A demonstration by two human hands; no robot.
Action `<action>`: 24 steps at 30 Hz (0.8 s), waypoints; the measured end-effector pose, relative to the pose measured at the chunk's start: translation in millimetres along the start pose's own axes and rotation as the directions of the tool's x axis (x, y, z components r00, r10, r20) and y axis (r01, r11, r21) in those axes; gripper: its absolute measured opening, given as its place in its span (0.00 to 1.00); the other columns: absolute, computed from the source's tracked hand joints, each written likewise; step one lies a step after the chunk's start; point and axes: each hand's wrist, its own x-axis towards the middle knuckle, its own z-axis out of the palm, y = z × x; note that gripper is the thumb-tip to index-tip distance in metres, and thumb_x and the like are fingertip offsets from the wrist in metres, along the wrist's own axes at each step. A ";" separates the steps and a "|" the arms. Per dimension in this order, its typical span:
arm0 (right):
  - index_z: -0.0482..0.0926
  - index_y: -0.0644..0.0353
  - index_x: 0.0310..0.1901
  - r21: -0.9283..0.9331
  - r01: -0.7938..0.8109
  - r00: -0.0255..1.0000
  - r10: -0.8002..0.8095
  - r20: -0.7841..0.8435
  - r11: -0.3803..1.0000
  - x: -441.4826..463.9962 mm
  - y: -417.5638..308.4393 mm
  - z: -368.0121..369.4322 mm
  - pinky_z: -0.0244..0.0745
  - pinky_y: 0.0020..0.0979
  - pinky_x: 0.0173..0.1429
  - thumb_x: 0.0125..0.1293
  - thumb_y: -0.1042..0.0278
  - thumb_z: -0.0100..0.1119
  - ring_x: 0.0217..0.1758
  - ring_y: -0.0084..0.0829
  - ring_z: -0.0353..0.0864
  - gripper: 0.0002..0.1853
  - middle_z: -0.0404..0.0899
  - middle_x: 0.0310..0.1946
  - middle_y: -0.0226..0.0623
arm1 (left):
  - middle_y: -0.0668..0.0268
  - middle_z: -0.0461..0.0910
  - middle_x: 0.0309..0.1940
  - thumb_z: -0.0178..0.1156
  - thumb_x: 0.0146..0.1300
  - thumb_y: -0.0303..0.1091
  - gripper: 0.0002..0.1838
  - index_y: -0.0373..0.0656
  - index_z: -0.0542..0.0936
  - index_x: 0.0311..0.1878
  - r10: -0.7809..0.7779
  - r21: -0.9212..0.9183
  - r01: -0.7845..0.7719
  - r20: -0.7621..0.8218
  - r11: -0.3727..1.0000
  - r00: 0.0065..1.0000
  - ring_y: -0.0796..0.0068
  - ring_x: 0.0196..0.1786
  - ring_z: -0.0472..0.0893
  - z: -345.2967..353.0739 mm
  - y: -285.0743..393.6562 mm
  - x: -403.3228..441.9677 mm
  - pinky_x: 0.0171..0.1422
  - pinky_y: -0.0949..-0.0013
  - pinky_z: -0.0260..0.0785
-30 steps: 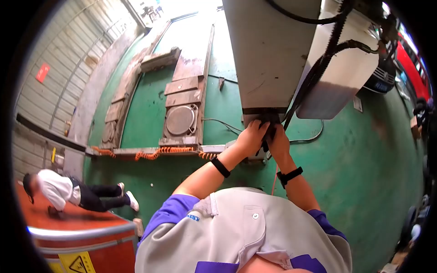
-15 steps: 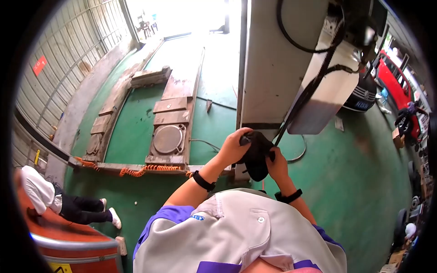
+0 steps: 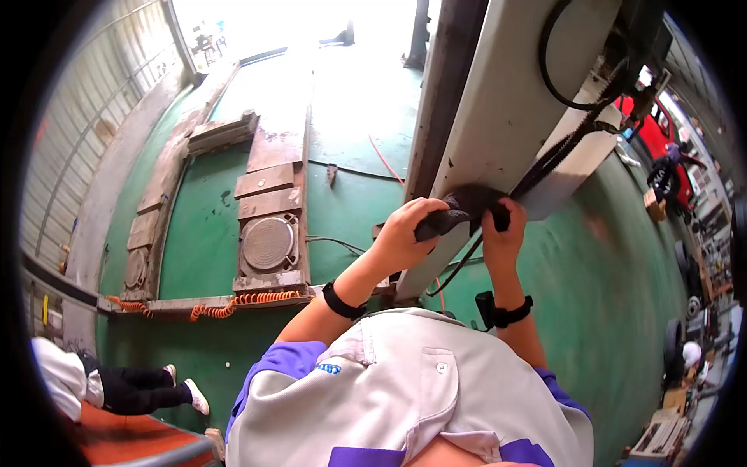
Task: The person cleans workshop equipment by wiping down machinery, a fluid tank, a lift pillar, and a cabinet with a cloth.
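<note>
A soft-looking black fabric item (image 3: pixel 473 199) is held out in front of my chest, bunched between both hands; its exact kind cannot be made out. My left hand (image 3: pixel 405 233) is closed on its left end, fingers curled over a thick dark roll. On the other side, my right hand (image 3: pixel 504 232) pinches the right end between thumb and fingers. Just beyond the item rises a pale lift post (image 3: pixel 506 101), with black cables running down beside it. Black bands circle both wrists.
A vehicle lift platform (image 3: pixel 268 187) with a round plate lies on the green floor to the left, an orange coiled hose (image 3: pixel 226 305) along its front. A person in black trousers (image 3: pixel 128 381) is at lower left. A red car (image 3: pixel 661 132) stands far right.
Both hands have moved up slightly, and the black item is now stretched sideways between them instead of hanging down. The view has shifted, with the post now slanting.
</note>
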 end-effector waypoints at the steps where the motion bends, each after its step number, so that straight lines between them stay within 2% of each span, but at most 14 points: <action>1: 0.75 0.61 0.48 -0.022 0.049 0.998 -0.049 -0.028 0.999 4.8 -4.7 1.2 0.69 0.37 0.58 0.53 0.76 0.63 0.51 0.42 0.73 0.19 0.70 0.47 0.44 | 0.55 0.79 0.44 0.61 0.43 0.16 0.27 0.39 0.76 0.51 0.008 -0.017 -0.008 0.043 1.000 0.999 0.51 0.48 0.78 -2.1 -1.8 0.9 0.54 0.62 0.72; 2: 0.74 0.61 0.50 -0.083 0.115 0.992 -0.118 -0.032 0.990 6.8 -2.9 1.6 0.68 0.38 0.59 0.50 0.75 0.65 0.52 0.45 0.72 0.22 0.69 0.48 0.46 | 0.55 0.79 0.44 0.62 0.43 0.16 0.26 0.39 0.76 0.51 0.018 -0.033 -0.015 0.082 0.999 0.996 0.51 0.48 0.78 -3.9 -3.6 1.1 0.54 0.62 0.72; 4: 0.74 0.61 0.51 -0.108 0.154 0.988 -0.155 0.003 0.982 16.1 -12.5 -0.2 0.68 0.39 0.59 0.50 0.75 0.66 0.54 0.46 0.71 0.24 0.67 0.51 0.47 | 0.55 0.79 0.45 0.62 0.43 0.16 0.27 0.40 0.76 0.51 0.033 -0.075 -0.022 0.154 0.997 0.987 0.51 0.48 0.78 -4.2 -6.6 0.0 0.54 0.61 0.72; 6: 0.73 0.62 0.53 -0.132 0.201 0.980 -0.201 0.019 0.971 21.7 -30.0 -5.2 0.67 0.40 0.60 0.49 0.75 0.67 0.56 0.47 0.69 0.26 0.65 0.54 0.49 | 0.55 0.79 0.45 0.63 0.43 0.16 0.27 0.40 0.76 0.52 0.041 -0.105 -0.025 0.154 0.994 0.987 0.51 0.49 0.78 -4.4 -4.6 -3.2 0.54 0.61 0.72; 7: 0.73 0.62 0.54 -0.142 0.240 0.970 -0.241 0.009 0.960 29.4 -40.7 -5.3 0.67 0.41 0.61 0.48 0.75 0.67 0.57 0.48 0.68 0.28 0.64 0.55 0.50 | 0.55 0.78 0.45 0.63 0.43 0.17 0.27 0.40 0.76 0.52 0.048 -0.109 -0.032 0.145 0.994 0.988 0.51 0.49 0.78 -6.9 -5.2 -0.8 0.54 0.61 0.72; 10: 0.69 0.62 0.59 -0.183 0.286 0.956 -0.292 -0.010 0.941 49.6 -61.7 8.2 0.64 0.44 0.63 0.48 0.73 0.68 0.60 0.52 0.64 0.33 0.61 0.58 0.53 | 0.55 0.77 0.46 0.64 0.44 0.17 0.28 0.39 0.76 0.54 0.058 -0.034 -0.060 -0.074 0.998 0.996 0.50 0.48 0.78 -6.9 -13.0 7.3 0.53 0.60 0.72; 12: 0.64 0.63 0.63 -0.269 0.279 0.958 -0.285 0.018 0.922 47.5 -59.1 20.9 0.58 0.49 0.67 0.50 0.70 0.68 0.63 0.55 0.59 0.38 0.59 0.60 0.57 | 0.54 0.76 0.47 0.64 0.44 0.17 0.29 0.38 0.75 0.55 0.009 0.001 -0.009 -0.019 1.000 1.000 0.50 0.49 0.78 -2.0 -19.5 7.0 0.53 0.60 0.72; 13: 0.64 0.63 0.63 -0.307 0.289 0.956 -0.293 0.035 0.907 39.2 -51.9 24.6 0.57 0.49 0.67 0.51 0.70 0.68 0.63 0.56 0.59 0.37 0.59 0.61 0.58 | 0.53 0.76 0.47 0.63 0.44 0.17 0.29 0.38 0.75 0.55 -0.016 0.019 0.016 0.008 1.000 1.000 0.49 0.49 0.78 1.3 -21.9 7.3 0.53 0.60 0.72; 14: 0.64 0.64 0.63 -0.341 0.308 0.949 -0.311 0.046 0.888 31.9 -41.4 29.7 0.57 0.50 0.67 0.52 0.69 0.67 0.62 0.57 0.59 0.36 0.58 0.61 0.59 | 0.52 0.75 0.48 0.63 0.43 0.17 0.31 0.38 0.74 0.56 0.047 0.026 -0.048 0.028 0.999 0.998 0.49 0.49 0.77 11.2 -39.5 3.1 0.54 0.60 0.72; 15: 0.64 0.64 0.63 -0.374 0.331 0.940 -0.335 0.056 0.866 26.1 -31.2 35.8 0.56 0.51 0.67 0.52 0.69 0.67 0.62 0.58 0.59 0.36 0.58 0.62 0.60 | 0.51 0.75 0.47 0.63 0.43 0.17 0.31 0.38 0.74 0.57 -0.020 0.017 0.019 0.078 1.000 0.997 0.49 0.49 0.77 15.5 -43.8 -2.3 0.55 0.60 0.72; 18: 0.64 0.65 0.62 -0.437 0.374 0.926 -0.355 0.129 0.818 1.1 -3.7 44.3 0.56 0.52 0.66 0.55 0.71 0.65 0.62 0.60 0.58 0.33 0.57 0.63 0.62 | 0.52 0.75 0.47 0.63 0.43 0.17 0.31 0.39 0.75 0.57 -0.068 0.054 0.062 0.119 0.997 0.991 0.49 0.49 0.77 23.9 -58.0 -21.0 0.55 0.60 0.71; 21: 0.65 0.64 0.61 -0.431 0.401 0.916 -0.361 0.175 0.808 -14.8 10.7 47.9 0.57 0.53 0.65 0.55 0.72 0.64 0.62 0.61 0.59 0.31 0.59 0.61 0.63 | 0.53 0.76 0.46 0.62 0.45 0.18 0.29 0.41 0.76 0.56 -0.146 0.051 0.140 0.145 0.989 0.979 0.50 0.49 0.77 28.5 -68.7 -32.8 0.54 0.60 0.72; 24: 0.67 0.65 0.59 -0.327 0.322 0.946 -0.287 0.150 0.888 -26.6 20.1 50.2 0.60 0.51 0.63 0.55 0.75 0.63 0.59 0.58 0.61 0.29 0.62 0.58 0.60 | 0.54 0.77 0.46 0.61 0.46 0.17 0.26 0.41 0.77 0.53 -0.217 0.066 0.210 0.117 0.975 0.969 0.51 0.48 0.77 31.6 -71.2 -35.2 0.54 0.61 0.72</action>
